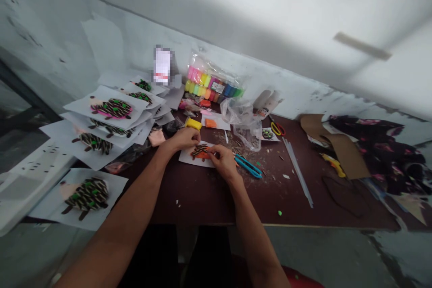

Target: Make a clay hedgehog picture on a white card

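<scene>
A white card [186,158] lies on the dark red table, bearing an orange clay hedgehog shape [199,153] with dark striped sticks across it. My left hand [185,138] is over the card's upper left, its fingers bent together; whatever they hold is too small to make out. At the right edge of the orange shape, my right hand [220,157] has its thumb and fingertips pinched on it or on a small piece there. Behind the card sit a yellow clay block [193,123] and an orange clay block [211,123].
Finished hedgehog cards [111,108] are stacked at the left. A blue cutter [248,166], scissors [278,128] and glue sticks [299,173] lie rightward. Colored clay packs [212,85] lean against the wall, near a pixelated phone [163,65]. Cardboard [347,155] is farther right.
</scene>
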`<state>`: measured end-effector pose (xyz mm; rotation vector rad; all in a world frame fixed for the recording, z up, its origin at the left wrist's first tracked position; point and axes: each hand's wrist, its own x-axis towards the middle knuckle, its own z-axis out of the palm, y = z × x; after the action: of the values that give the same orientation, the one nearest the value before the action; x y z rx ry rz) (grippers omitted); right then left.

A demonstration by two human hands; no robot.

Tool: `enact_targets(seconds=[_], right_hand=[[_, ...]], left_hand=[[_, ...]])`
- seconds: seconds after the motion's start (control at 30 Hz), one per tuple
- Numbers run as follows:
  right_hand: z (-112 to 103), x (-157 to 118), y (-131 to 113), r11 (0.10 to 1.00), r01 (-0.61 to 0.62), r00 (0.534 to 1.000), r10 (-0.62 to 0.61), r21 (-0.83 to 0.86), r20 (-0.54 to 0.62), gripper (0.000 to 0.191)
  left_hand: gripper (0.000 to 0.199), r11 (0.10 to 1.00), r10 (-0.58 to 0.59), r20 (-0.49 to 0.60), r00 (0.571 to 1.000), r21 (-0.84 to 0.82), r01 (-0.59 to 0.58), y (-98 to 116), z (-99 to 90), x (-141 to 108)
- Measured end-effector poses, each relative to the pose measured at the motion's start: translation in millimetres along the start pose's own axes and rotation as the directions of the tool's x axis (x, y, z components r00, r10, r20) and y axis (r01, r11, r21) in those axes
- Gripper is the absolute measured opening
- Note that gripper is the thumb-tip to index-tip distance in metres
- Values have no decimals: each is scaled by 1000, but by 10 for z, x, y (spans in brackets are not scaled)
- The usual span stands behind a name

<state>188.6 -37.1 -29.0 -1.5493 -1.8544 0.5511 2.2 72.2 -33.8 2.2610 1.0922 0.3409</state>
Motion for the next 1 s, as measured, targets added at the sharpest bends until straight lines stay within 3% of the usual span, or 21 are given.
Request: enact_targets(seconds=[1.0], right_hand=[[50, 17, -48, 987, 26, 997, -14, -160, 76, 17]], left_hand=[[20, 1000, -15, -7, 1000, -1, 15, -7, 17, 0]])
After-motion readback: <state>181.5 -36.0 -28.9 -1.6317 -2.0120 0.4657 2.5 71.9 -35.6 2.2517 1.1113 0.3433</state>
